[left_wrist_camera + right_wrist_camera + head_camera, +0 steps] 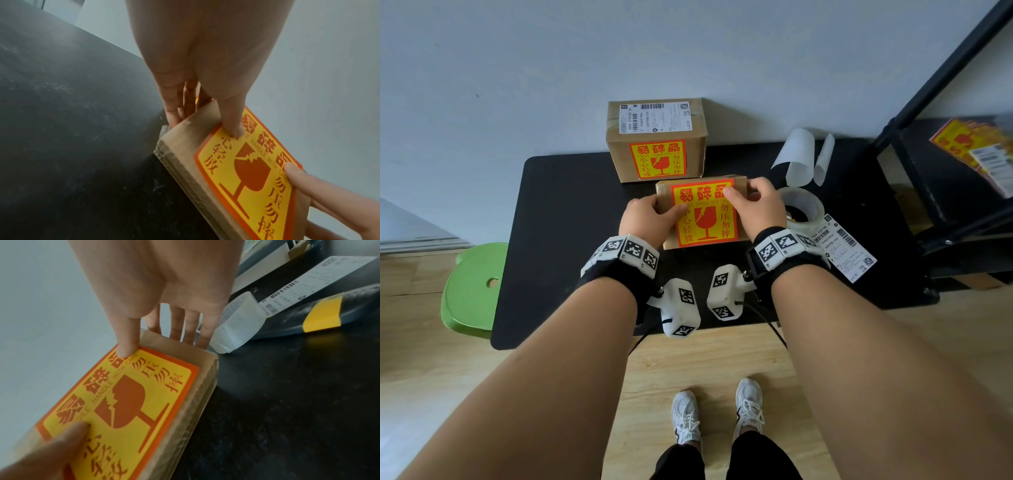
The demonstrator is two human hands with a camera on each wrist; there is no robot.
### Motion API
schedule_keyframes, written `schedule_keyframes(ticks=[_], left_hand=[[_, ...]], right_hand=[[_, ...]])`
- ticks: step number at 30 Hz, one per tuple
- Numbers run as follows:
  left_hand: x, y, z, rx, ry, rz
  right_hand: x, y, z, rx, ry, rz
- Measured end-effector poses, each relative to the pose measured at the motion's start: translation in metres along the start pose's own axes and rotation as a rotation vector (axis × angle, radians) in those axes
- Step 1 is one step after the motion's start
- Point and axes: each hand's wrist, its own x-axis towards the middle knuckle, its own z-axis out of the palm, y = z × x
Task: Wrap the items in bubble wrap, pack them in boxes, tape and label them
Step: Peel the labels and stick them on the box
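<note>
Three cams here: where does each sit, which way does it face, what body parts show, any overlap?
Head: on the head, facing down at the table; both forearms, left hand, right hand, shoes.
Left wrist: along the left hand toward the near box; right thumb intrudes.
Right wrist: along the right hand; tape roll beyond.
Shared: all three see the fragile sticker.

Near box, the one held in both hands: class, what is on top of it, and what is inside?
On the near box lies a yellow-and-red fragile sticker, with the left hand and right hand thumbs on it. The box is closed, so its contents cannot be seen.
</note>
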Motion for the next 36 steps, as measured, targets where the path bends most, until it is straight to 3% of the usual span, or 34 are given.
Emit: schedule_keyframes(ticks=[10,19,25,30,36], left_hand=[[-0.006,-0.003,-0.003,0.18,-0.09,0.023],[-0.011,-0.002,0.001,0.238,-0.093,-0.013],[-0.009,-0.002,-0.003,0.226,-0.122,-0.014],[-0.008,-0.002,-0.004,0.229,-0.141,-0.008],[-0.008,-0.003,-0.002,0.231,-0.135,-0.018]], right_hand=[[-0.017,0.018,0.0,0.023,-0.223,0.033],[-0.02,0.021,0.009,-0.109,-0.184,0.043],[-0.02,0.025,-0.011,-0.07,-0.301,0.063],[-0.023,0.021,-0.004,-0.023,-0.289,0.099],[-0.031,0.013,0.015,-0.207,-0.141,0.085]])
